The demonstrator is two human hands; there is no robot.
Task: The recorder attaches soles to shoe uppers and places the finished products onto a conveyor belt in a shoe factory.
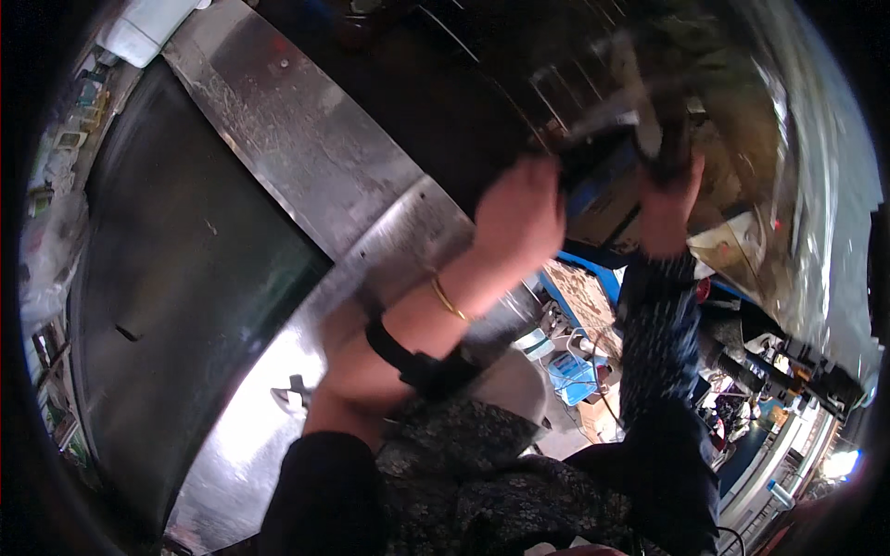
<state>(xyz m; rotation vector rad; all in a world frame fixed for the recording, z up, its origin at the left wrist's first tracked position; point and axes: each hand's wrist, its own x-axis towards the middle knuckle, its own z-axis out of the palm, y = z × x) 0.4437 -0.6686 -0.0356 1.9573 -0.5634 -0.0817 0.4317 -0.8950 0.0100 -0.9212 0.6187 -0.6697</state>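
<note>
My left hand (pixel 524 204) is closed in a fist above the edge of a metal surface, blurred by motion. A gold bangle (pixel 449 301) and a black strap (pixel 399 357) circle that forearm. To its right, my right hand (pixel 669 204) reaches forward from a dark patterned sleeve (pixel 658 334). Its fingers are curled around something dark, too smeared to name. Between the hands lies a dark, blurred shape (pixel 603 157). I cannot tell whether either hand touches it. A pale, long, narrow strip (pixel 640 102) stands just beyond the right hand.
Left of me, a metal sheet (pixel 297 111) borders a large dark panel (pixel 185 278). A white container (pixel 144 32) stands at the far left. Clear plastic sheeting (pixel 816 185) hangs at the right. Below lie a blue box (pixel 573 375) and clutter with cables.
</note>
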